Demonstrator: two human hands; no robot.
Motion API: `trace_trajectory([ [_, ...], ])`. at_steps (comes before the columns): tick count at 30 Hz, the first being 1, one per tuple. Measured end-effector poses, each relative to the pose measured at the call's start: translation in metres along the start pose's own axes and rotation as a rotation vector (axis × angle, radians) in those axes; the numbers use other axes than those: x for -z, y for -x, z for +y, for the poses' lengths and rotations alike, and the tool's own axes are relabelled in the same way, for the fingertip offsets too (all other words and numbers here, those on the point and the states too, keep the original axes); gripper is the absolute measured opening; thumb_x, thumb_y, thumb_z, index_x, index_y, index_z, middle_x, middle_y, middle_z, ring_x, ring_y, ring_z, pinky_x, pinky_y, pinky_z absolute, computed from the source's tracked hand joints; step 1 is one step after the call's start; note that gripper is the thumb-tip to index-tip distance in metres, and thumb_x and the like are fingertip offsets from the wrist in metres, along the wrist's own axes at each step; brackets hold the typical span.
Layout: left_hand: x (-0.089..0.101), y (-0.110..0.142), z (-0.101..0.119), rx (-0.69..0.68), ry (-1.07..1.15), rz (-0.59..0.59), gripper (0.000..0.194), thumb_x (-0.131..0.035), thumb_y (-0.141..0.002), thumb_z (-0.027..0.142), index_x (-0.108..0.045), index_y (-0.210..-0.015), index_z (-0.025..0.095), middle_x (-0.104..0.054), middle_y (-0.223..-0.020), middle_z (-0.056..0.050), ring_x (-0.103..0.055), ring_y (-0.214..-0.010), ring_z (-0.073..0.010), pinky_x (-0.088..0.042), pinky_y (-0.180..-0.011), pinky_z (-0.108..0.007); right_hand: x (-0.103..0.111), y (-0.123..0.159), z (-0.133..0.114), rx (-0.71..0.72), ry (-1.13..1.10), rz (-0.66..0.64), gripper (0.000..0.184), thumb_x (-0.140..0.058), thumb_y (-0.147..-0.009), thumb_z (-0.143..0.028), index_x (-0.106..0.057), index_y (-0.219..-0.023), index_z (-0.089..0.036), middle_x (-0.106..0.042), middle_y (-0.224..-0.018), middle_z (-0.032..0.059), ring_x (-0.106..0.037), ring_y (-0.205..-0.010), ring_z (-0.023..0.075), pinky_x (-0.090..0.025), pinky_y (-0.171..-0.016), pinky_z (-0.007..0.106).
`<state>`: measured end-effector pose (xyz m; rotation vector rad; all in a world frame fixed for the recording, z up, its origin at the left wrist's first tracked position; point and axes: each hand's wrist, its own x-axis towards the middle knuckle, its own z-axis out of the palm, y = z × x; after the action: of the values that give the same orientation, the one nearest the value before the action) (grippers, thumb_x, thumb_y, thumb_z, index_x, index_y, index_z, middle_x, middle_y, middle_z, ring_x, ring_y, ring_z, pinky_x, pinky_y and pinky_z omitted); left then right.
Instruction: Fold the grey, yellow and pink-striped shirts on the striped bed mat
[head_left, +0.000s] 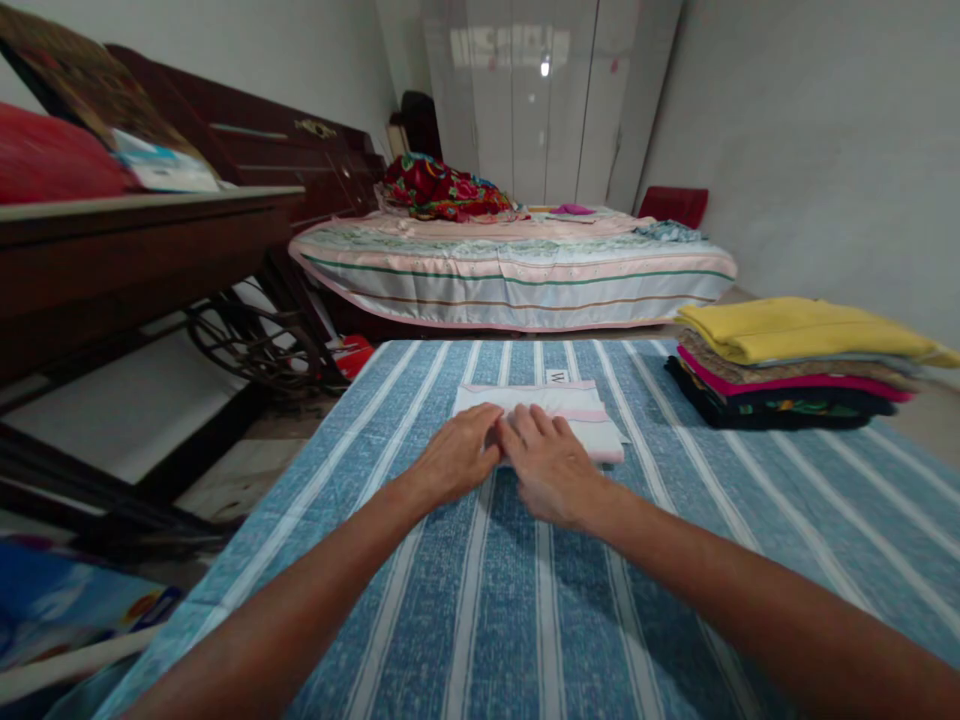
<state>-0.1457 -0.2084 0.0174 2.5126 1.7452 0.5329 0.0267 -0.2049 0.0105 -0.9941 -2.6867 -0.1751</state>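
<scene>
A white cloth with pink bands point(592, 430) lies folded into a flat rectangle on the striped blue cover. My left hand point(461, 450) is at its near left side, with fingers curled over the near edge and thumb tucked beneath. Right beside it, my right hand point(551, 460) is bent over the middle of the same edge, its thumb close to the left fingertips. Both hands hide part of that edge. A small white tag with a letter point(556, 377) shows at the cloth's far side.
A stack of folded clothes, yellow on top point(810, 335), sits to the right on the striped cover point(585, 620). Beyond is a bed with a pale striped sheet point(510, 270) and a red floral blanket point(450, 190). A dark wooden table point(135, 250) with a wheel beneath stands left.
</scene>
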Motion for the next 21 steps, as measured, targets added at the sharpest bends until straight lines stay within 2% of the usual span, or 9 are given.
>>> trace_trajectory([
  [4, 0.003, 0.032, -0.005, 0.104, 0.001, 0.055, 0.039, -0.046, -0.081, 0.026, -0.056, -0.116, 0.011, -0.058, -0.123, -0.015, -0.051, -0.117, -0.0259, -0.04, -0.102, -0.04, -0.017, -0.016, -0.032, -0.125, 0.085, -0.009, 0.046, -0.033, -0.092, -0.014, -0.033, -0.138, -0.01, -0.034, -0.139, 0.0288, -0.034, -0.127, 0.0433, -0.034, -0.088, 0.067],
  [7, 0.008, 0.056, -0.006, 0.198, 0.05, 0.056, 0.04, -0.048, -0.079, 0.03, -0.058, -0.114, 0.014, -0.058, -0.125, -0.014, -0.051, -0.119, -0.0268, -0.039, -0.103, -0.04, -0.016, -0.032, -0.032, -0.256, -0.064, -0.088, 0.044, -0.032, -0.09, -0.009, -0.042, -0.132, -0.011, -0.039, -0.136, 0.0277, -0.039, -0.124, 0.043, -0.035, -0.086, 0.068],
  [9, 0.013, 0.071, -0.001, 0.27, 0.091, 0.068, 0.042, -0.05, -0.078, 0.031, -0.059, -0.115, 0.015, -0.057, -0.127, -0.014, -0.049, -0.122, -0.0271, -0.036, -0.106, -0.04, -0.006, -0.043, -0.021, -0.327, -0.243, -0.148, 0.04, -0.043, -0.084, -0.007, -0.054, -0.122, -0.012, -0.051, -0.127, 0.0239, -0.047, -0.118, 0.0394, -0.038, -0.089, 0.061],
  [12, 0.021, 0.09, 0.015, 0.361, 0.175, 0.095, 0.043, -0.051, -0.078, 0.034, -0.059, -0.116, 0.016, -0.055, -0.13, -0.013, -0.048, -0.123, -0.0258, -0.033, -0.108, -0.039, 0.017, -0.063, 0.004, -0.366, -0.427, -0.183, 0.036, -0.058, -0.069, -0.006, -0.064, -0.102, -0.017, -0.065, -0.104, 0.0134, -0.058, -0.103, 0.0301, -0.044, -0.088, 0.042],
  [14, 0.027, 0.099, 0.028, 0.411, 0.256, 0.131, 0.043, -0.053, -0.077, 0.034, -0.06, -0.114, 0.016, -0.056, -0.129, -0.012, -0.049, -0.123, -0.0256, -0.033, -0.108, -0.038, 0.036, -0.074, 0.021, -0.407, -0.527, -0.173, 0.031, -0.059, -0.062, -0.005, -0.067, -0.089, -0.017, -0.068, -0.09, 0.0084, -0.062, -0.092, 0.0251, -0.046, -0.08, 0.032],
  [16, 0.031, 0.106, 0.043, 0.467, 0.38, 0.168, 0.043, -0.055, -0.074, 0.034, -0.061, -0.113, 0.016, -0.056, -0.128, -0.012, -0.05, -0.122, -0.0265, -0.036, -0.105, -0.039, 0.055, -0.077, 0.033, -0.483, -0.657, -0.148, 0.026, -0.056, -0.058, -0.005, -0.065, -0.079, -0.015, -0.066, -0.074, 0.0049, -0.063, -0.078, 0.022, -0.047, -0.069, 0.027],
  [19, 0.038, 0.117, 0.068, 0.643, 0.636, 0.245, 0.048, -0.062, -0.07, 0.036, -0.06, -0.112, 0.015, -0.057, -0.127, -0.014, -0.05, -0.121, -0.0286, -0.042, -0.099, -0.039, 0.081, -0.06, 0.035, -0.583, -0.895, -0.058, 0.026, -0.051, -0.056, -0.008, -0.061, -0.08, -0.013, -0.062, -0.063, 0.0015, -0.06, -0.063, 0.0187, -0.046, -0.057, 0.024],
  [21, 0.043, 0.128, 0.087, 0.809, 0.882, 0.277, 0.052, -0.066, -0.068, 0.041, -0.058, -0.112, 0.016, -0.057, -0.127, -0.015, -0.052, -0.119, -0.029, -0.047, -0.091, -0.039, 0.093, -0.03, 0.024, -0.615, -1.062, 0.036, 0.031, -0.047, -0.058, -0.012, -0.06, -0.086, -0.012, -0.064, -0.067, 0.0024, -0.061, -0.063, 0.0184, -0.047, -0.057, 0.025],
])
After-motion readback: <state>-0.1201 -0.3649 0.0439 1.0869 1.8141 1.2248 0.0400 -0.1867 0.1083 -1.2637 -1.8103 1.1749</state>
